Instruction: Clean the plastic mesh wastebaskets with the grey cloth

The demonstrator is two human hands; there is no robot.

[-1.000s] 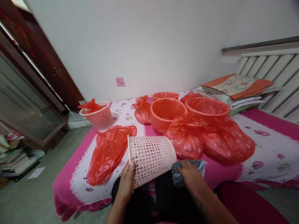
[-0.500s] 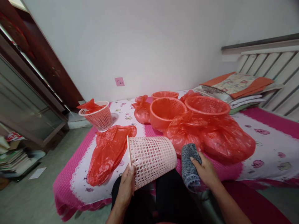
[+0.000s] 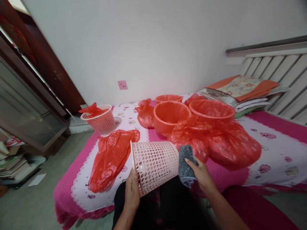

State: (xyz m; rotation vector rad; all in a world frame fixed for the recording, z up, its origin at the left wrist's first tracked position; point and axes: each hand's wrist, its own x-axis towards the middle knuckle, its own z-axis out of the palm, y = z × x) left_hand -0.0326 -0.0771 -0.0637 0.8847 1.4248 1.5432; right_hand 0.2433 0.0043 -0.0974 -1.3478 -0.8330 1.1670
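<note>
A pale pink plastic wastebasket (image 3: pixel 155 163) with a perforated wall lies on its side over my lap, its mouth turned left. My left hand (image 3: pixel 131 188) grips it by the rim. In my right hand (image 3: pixel 200 172) is a grey cloth (image 3: pixel 186 164), bunched up against the basket's base end. The fingers of the left hand are partly hidden by the rim. Left of the basket a red plastic bag (image 3: pixel 112 159) lies flat on the bedspread.
Another wastebasket (image 3: pixel 103 123) with a red bag in it stands at the bed's left edge. Several baskets in red bags, such as this one (image 3: pixel 163 123), stand behind. Folded bedding (image 3: pixel 244 88) is piled at the right. Books (image 3: pixel 14 166) lie on the floor at left.
My right hand has moved left with the cloth, from beside the wastebasket to its base end. The left hand and the basket stay nearly in place.
</note>
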